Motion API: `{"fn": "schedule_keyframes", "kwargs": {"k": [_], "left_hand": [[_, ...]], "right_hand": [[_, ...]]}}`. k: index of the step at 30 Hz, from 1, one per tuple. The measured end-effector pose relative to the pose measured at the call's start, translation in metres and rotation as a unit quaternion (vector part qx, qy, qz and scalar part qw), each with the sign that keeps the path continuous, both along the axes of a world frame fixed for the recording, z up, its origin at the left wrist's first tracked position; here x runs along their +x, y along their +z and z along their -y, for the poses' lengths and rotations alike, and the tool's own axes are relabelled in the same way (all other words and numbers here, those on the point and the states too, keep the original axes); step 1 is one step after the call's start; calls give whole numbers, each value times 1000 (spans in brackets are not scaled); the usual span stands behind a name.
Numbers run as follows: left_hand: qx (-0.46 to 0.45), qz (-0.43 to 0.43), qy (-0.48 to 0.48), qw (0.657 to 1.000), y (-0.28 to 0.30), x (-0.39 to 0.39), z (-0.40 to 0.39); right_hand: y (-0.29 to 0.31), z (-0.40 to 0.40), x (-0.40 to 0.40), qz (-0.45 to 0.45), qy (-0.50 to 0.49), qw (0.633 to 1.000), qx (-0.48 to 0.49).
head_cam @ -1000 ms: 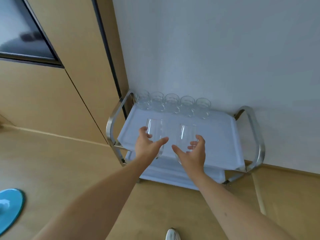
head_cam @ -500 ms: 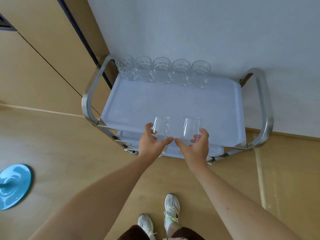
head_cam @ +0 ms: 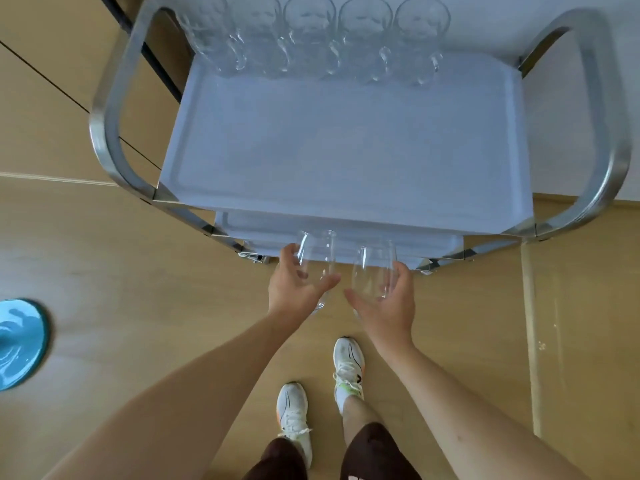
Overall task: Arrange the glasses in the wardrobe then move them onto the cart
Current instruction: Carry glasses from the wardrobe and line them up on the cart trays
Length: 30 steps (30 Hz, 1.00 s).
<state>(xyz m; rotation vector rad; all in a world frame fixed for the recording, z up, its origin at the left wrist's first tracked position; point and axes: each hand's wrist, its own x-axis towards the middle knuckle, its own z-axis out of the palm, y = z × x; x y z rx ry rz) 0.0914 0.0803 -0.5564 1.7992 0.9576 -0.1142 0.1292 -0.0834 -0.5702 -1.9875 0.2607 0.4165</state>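
Note:
My left hand (head_cam: pixel 294 289) grips a clear glass (head_cam: pixel 317 258), and my right hand (head_cam: pixel 389 301) grips a second clear glass (head_cam: pixel 374 268). Both glasses are held upright side by side, just in front of the cart's near edge and over its lower shelves. The cart (head_cam: pixel 346 147) has a pale blue top tray and curved steel handles. Several clear glasses (head_cam: pixel 311 32) stand in a row along the tray's far edge, against the wall.
The cart's steel handles (head_cam: pixel 104 109) rise at left and right. A wooden wardrobe door (head_cam: pixel 45 81) stands at the left. A blue round object (head_cam: pixel 17 344) lies on the wooden floor at the far left. My shoes (head_cam: pixel 348 362) are below the hands.
The view has closed in and tilted down onto the cart. Both hands with their glasses now sit in front of the tray's near edge instead of over it.

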Motion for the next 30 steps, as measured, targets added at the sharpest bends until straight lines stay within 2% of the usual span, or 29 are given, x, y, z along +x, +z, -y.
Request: {"fn": "schedule_keyframes", "kwargs": {"k": [11,22,30], "left_hand": [[-12,60,4,998,-106,8,-29],[53,185,1,981,-162,66,-63],[94,276,-16,956,-191,105,-81]], "right_hand": [[-108,-30,16,48,3,999,18],[-175,-64,62,164,-6,985,51],[-209,-89,111,267,-9,958,99]]}}
